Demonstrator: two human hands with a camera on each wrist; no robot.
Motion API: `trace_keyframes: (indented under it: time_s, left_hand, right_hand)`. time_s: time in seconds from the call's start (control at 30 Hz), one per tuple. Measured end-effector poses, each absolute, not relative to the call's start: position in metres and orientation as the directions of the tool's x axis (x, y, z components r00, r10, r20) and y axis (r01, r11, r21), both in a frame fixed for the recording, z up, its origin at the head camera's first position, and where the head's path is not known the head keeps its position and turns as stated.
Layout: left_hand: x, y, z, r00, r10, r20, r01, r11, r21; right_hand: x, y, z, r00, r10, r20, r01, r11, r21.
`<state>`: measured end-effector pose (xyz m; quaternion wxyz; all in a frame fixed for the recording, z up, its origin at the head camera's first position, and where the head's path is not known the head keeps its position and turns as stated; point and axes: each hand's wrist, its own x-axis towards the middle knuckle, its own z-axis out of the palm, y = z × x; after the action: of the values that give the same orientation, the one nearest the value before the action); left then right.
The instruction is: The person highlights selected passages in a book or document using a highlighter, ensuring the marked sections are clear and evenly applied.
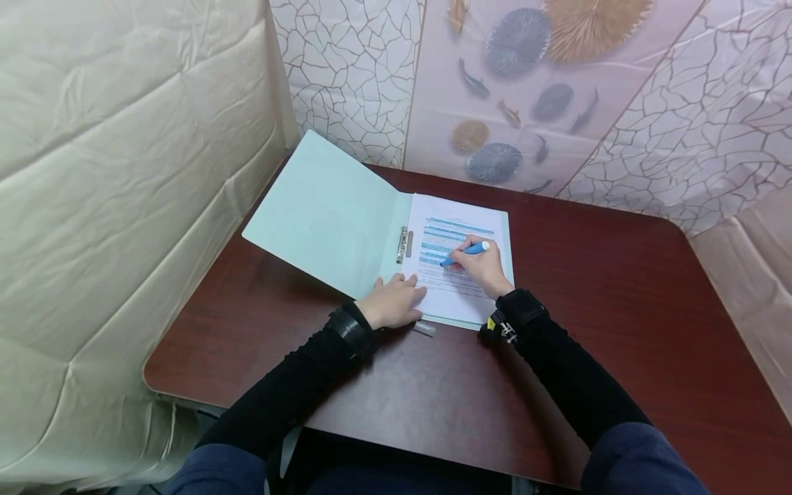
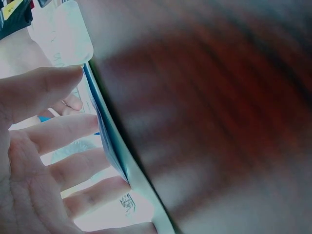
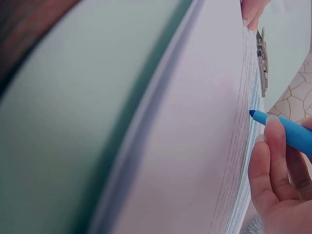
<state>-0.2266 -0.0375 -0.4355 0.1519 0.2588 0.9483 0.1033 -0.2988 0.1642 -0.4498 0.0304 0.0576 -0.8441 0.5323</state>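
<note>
A pale green folder point(image 1: 334, 213) lies spread on the table, its cover raised at the left. Inside it is a white printed sheet point(image 1: 454, 292) with several blue-marked bands across its upper lines. My right hand point(image 1: 481, 267) pinches a blue marker point(image 1: 473, 249) with a white end; in the right wrist view the marker's dark tip point(image 3: 252, 113) is right at the printed lines. With fingers spread, my left hand point(image 1: 392, 302) rests at the sheet's lower left, by the folder's spine. The left wrist view shows its fingers point(image 2: 78, 165) over the page edge.
A metal clip point(image 1: 403, 245) sits along the folder's spine. Close to my left thumb, a small greyish clear piece point(image 1: 425, 328) lies at the folder's lower edge. The dark red table point(image 1: 619, 289) extends to the right, with patterned cloth point(image 1: 346, 69) hanging behind it.
</note>
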Motion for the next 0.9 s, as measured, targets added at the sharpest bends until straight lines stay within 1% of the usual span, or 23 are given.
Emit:
trace_keyframes:
  time_s: [0.1,0.43,0.9]
  left_hand:
    - [-0.2256,-0.0373,-0.4358,-0.818,0.522,-0.242,0.458,0.845,0.275]
    - [-0.2263,-0.0367,-0.4353,-0.817,0.520,-0.247,0.457,0.847,0.273]
    - [-0.2259,-0.0372,-0.4336,-0.818,0.520,-0.248,0.451,0.846,0.285]
  right_hand:
    - [-0.2981,0.1648,-0.4500,-0.993,-0.063,0.104,-0.121,0.427,-0.896]
    - [-0.3000,0.1694,-0.4573,-0.983,-0.085,0.161,-0.182,0.396,-0.900]
    - [-0.2978,0.1689,-0.4481,-0.989,-0.067,0.132,-0.148,0.423,-0.894]
